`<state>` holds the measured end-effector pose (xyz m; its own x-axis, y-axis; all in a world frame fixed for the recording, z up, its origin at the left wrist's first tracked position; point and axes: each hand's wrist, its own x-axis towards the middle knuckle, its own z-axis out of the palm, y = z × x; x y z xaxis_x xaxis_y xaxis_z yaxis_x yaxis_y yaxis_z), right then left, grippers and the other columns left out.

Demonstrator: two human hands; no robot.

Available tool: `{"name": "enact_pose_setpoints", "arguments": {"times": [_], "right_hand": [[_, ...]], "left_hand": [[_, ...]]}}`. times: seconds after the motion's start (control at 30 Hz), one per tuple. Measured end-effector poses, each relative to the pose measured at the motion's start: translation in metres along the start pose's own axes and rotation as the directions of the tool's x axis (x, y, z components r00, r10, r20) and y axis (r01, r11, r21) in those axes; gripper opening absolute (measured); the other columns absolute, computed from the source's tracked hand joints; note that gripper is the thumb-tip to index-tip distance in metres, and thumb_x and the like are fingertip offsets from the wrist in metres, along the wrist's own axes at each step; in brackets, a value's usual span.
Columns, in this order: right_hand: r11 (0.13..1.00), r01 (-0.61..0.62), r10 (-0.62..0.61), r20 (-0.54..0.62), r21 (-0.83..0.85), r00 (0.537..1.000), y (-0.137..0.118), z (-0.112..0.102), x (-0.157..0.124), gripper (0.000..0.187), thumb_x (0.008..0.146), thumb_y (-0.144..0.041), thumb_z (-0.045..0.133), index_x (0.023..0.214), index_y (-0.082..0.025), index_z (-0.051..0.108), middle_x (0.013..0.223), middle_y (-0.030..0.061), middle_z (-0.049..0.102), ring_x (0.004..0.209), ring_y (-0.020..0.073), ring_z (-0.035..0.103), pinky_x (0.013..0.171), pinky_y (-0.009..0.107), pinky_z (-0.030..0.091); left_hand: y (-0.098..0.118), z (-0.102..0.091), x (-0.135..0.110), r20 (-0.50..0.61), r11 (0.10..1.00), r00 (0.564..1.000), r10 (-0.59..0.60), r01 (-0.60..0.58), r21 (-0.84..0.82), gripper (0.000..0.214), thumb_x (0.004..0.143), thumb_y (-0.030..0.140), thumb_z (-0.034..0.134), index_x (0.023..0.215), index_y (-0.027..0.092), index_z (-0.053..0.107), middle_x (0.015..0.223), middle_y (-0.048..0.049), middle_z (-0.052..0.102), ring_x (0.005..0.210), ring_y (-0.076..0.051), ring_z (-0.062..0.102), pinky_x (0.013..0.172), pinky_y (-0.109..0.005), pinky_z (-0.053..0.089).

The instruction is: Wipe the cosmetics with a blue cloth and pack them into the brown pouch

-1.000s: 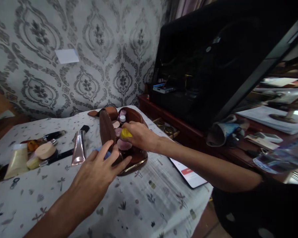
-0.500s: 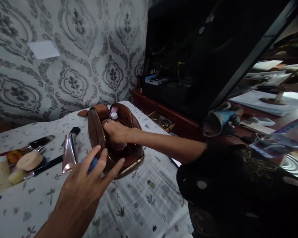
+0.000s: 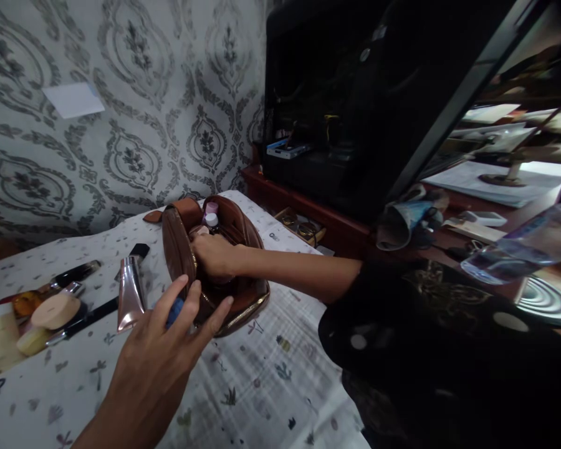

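Half hidden, right hand [image 3: 215, 254] inside bag [image 3: 174, 243]; left hand [image 3: 158, 346] splayed.

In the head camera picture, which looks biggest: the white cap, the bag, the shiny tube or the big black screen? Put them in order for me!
Largest to smallest, as they look there:
1. black screen
2. bag
3. shiny tube
4. white cap

A room in what looks like a home: ornate grey wallpaper [image 3: 135, 93] at 10 o'clock, a large black screen [image 3: 346, 106] at 1, a plant-printed cloth [image 3: 234, 399] spread at 7.
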<state>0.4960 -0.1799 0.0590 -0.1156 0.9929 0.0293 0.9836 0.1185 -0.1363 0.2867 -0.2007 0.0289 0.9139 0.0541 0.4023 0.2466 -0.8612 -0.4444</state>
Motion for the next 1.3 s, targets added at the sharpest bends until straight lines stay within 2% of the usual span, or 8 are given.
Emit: {"name": "enact_pose_setpoints", "arguments": {"times": [0.17, 0.3, 0.43, 0.6, 0.77, 0.9, 1.1, 1.3], "right_hand": [[0.998, -0.004, 0.006, -0.033, 0.062, 0.999, 0.010, -0.007, 0.000, 0.034, 0.086, -0.004, 0.056, 0.119, -0.008, 0.066, 0.131, 0.0189, 0.065, 0.117, 0.0286, 0.066, 0.090, 0.035, 0.057], [0.994, -0.006, 0.002, 0.033, 0.109, 0.999, 0.010, -0.005, -0.003, 0.028, 0.081, -0.002, 0.061, 0.107, -0.006, 0.070, 0.116, 0.0197, 0.072, 0.107, 0.0284, 0.071, 0.079, 0.030, 0.057], [0.985, 0.065, -0.072, 0.040, 0.158, 0.997, 0.004, 0.000, -0.005, 0.024, 0.085, -0.005, 0.060, 0.106, -0.007, 0.071, 0.113, 0.0179, 0.075, 0.104, 0.0266, 0.072, 0.077, 0.027, 0.055], [0.994, 0.047, -0.050, 0.032, 0.097, 0.998, -0.001, 0.006, -0.002, 0.018, 0.090, -0.006, 0.057, 0.101, -0.005, 0.072, 0.107, 0.0203, 0.076, 0.104, 0.0274, 0.073, 0.079, 0.028, 0.054], [0.996, 0.077, -0.079, 0.048, 0.037, 0.996, 0.000, 0.008, -0.002, 0.018, 0.090, -0.010, 0.059, 0.102, -0.005, 0.072, 0.108, 0.0204, 0.075, 0.105, 0.0291, 0.072, 0.082, 0.031, 0.054], [0.992, 0.111, -0.113, 0.033, 0.056, 0.993, 0.002, 0.012, -0.002, 0.018, 0.088, -0.010, 0.061, 0.103, -0.005, 0.071, 0.110, 0.0202, 0.075, 0.108, 0.0305, 0.071, 0.086, 0.033, 0.055], [0.996, 0.058, -0.060, 0.032, 0.070, 0.998, 0.002, 0.010, -0.003, 0.020, 0.086, -0.010, 0.064, 0.104, -0.008, 0.072, 0.110, 0.0189, 0.075, 0.107, 0.0299, 0.072, 0.083, 0.029, 0.054], [0.997, 0.040, -0.041, 0.013, 0.066, 0.999, -0.002, 0.006, -0.008, 0.024, 0.088, -0.010, 0.062, 0.110, -0.008, 0.071, 0.114, 0.0191, 0.075, 0.108, 0.0298, 0.071, 0.083, 0.030, 0.054]], "left_hand": [[0.003, 0.000, 0.003, -0.007, 0.997, 1.000, -0.010, 0.011, 0.077, 0.074, 0.086, 0.008, 0.048, 0.154, 0.036, 0.038, 0.142, -0.0111, 0.059, 0.136, -0.034, 0.050, 0.097, -0.050, 0.053], [0.005, -0.001, 0.005, -0.001, 0.993, 1.000, 0.017, -0.017, 0.120, 0.074, 0.085, 0.005, 0.048, 0.152, 0.034, 0.040, 0.141, -0.0116, 0.059, 0.134, -0.034, 0.052, 0.094, -0.050, 0.054], [0.006, 0.000, 0.004, 0.003, 0.993, 1.000, -0.005, 0.005, 0.115, 0.075, 0.085, 0.004, 0.049, 0.153, 0.034, 0.040, 0.144, -0.0132, 0.057, 0.136, -0.035, 0.050, 0.093, -0.049, 0.055], [0.009, 0.006, 0.002, -0.062, 0.998, 0.997, -0.049, 0.051, 0.025, 0.069, 0.086, 0.010, 0.049, 0.150, 0.035, 0.044, 0.144, -0.0124, 0.057, 0.136, -0.035, 0.050, 0.099, -0.054, 0.051], [0.011, 0.004, 0.004, -0.044, 0.997, 0.996, -0.075, 0.075, 0.012, 0.071, 0.082, 0.001, 0.046, 0.144, 0.036, 0.052, 0.143, -0.0105, 0.058, 0.137, -0.034, 0.050, 0.102, -0.052, 0.050], [0.008, 0.001, 0.007, -0.033, 0.999, 0.998, -0.048, 0.048, 0.016, 0.069, 0.081, 0.002, 0.048, 0.142, 0.035, 0.056, 0.141, -0.0108, 0.059, 0.134, -0.034, 0.052, 0.104, -0.053, 0.047], [0.002, 0.001, 0.008, -0.062, 0.998, 0.998, 0.026, -0.022, 0.063, 0.060, 0.088, 0.009, 0.050, 0.144, 0.032, 0.054, 0.138, -0.0134, 0.062, 0.131, -0.035, 0.054, 0.096, -0.048, 0.051], [0.003, 0.003, 0.009, -0.082, 0.996, 0.996, 0.020, -0.013, 0.088, 0.060, 0.087, 0.009, 0.050, 0.142, 0.033, 0.055, 0.137, -0.0121, 0.062, 0.131, -0.034, 0.054, 0.091, -0.044, 0.052]]}}
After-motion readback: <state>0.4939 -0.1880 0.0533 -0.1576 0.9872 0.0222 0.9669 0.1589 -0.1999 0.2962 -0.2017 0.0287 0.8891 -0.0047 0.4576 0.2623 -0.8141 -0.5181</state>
